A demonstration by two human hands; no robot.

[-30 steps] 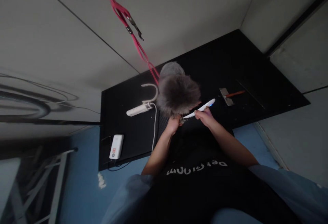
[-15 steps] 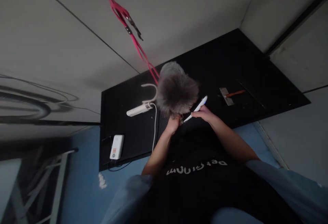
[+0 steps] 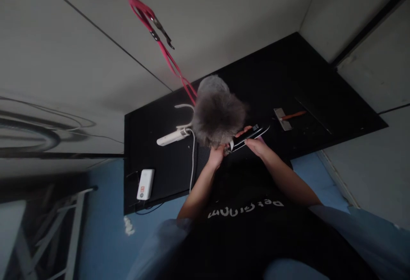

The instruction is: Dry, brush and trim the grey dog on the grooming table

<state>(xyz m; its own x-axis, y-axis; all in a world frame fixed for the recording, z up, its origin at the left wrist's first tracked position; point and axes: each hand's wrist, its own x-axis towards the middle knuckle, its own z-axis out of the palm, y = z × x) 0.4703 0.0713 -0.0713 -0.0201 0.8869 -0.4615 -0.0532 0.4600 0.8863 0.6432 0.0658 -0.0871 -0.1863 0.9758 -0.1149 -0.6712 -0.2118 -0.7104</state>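
Note:
A small grey fluffy animal stands on a black table, tied by a red leash that runs up to the left. My left hand is closed on the animal's lower part, probably a paw, hidden in the fur. My right hand grips a slim clipper, dark side up now, with its tip at the fur right beside my left hand.
A white corded device and a curved white piece lie left of the animal. A white box sits near the table's front left corner. A brush with an orange handle lies to the right. Grey walls close behind.
The clipper in my right hand has turned, so its white side gave way to a dark side, and it tilted flatter. My left hand has stayed on the animal.

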